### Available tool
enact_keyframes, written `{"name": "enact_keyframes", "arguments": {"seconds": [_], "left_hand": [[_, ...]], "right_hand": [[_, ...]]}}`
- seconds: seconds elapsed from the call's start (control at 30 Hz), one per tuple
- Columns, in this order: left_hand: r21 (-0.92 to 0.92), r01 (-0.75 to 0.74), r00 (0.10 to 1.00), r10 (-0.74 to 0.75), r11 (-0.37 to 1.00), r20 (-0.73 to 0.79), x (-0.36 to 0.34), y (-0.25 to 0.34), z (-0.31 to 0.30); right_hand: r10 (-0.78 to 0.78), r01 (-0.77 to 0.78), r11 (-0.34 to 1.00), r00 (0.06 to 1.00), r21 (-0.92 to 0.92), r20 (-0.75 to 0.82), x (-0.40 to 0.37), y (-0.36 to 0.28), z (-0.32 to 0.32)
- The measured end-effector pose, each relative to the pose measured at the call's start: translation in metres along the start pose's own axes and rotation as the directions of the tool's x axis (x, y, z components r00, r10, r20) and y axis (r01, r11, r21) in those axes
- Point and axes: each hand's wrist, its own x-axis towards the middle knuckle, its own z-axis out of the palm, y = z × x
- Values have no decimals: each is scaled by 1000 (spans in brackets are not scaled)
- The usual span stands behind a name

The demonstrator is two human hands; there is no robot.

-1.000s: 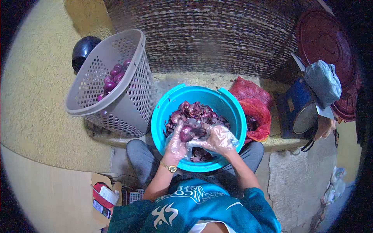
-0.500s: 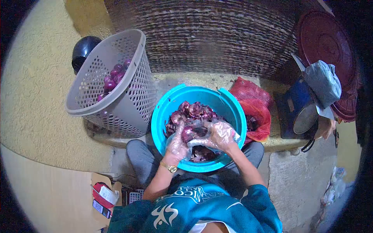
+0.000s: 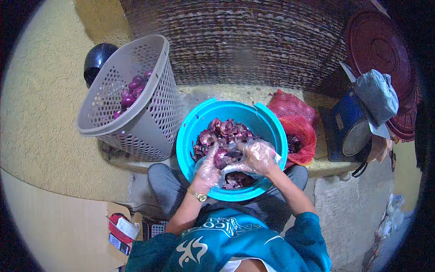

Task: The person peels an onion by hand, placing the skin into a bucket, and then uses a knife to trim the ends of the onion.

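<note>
Over a blue basin (image 3: 185, 149) heaped with onions and dry skins (image 3: 226, 129), both my hands wear clear plastic gloves. My left hand (image 3: 209, 171), with a gold watch at the wrist, grips a purple onion (image 3: 221, 158) from its left side. From the right, my right hand (image 3: 256, 157) is closed with its thumb stretched toward the same onion. Something dark shows between the hand and the onion; whether it is a blade or skin is too unclear to tell.
At the left a grey perforated basket (image 3: 158, 109) holds several peeled onions (image 3: 131, 93). A red mesh sack (image 3: 294, 113) lies right of the basin, beside a blue scale (image 3: 346, 122) bearing a grey bag (image 3: 376, 95). A phone (image 3: 118, 244) lies at lower left.
My right hand and forearm have shifted very slightly, and the onion has turned a little in my left hand. The basin and basket stay where they were.
</note>
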Motion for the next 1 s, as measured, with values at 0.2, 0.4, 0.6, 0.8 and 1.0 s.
{"name": "enact_keyframes", "arguments": {"seconds": [0.2,0.4,0.6,0.8,1.0], "left_hand": [[4,30,999,-30,1000,-9,-6,2,13],[-17,50,998,-50,999,-22,-1,3,15],[-43,53,996,-56,998,-68,-7,6,32],[-71,85,996,-86,994,-17,-4,7,21],[-38,59,996,-61,998,-64,-2,5,21]], "right_hand": [[-95,88,994,986,-58,-136,0,7,6],[-66,62,996,996,-60,-68,-1,6,-5],[-53,51,999,992,-16,-117,0,3,-7],[-18,12,993,999,-121,-46,2,3,-8],[-56,49,997,991,-61,-118,2,1,-9]]}}
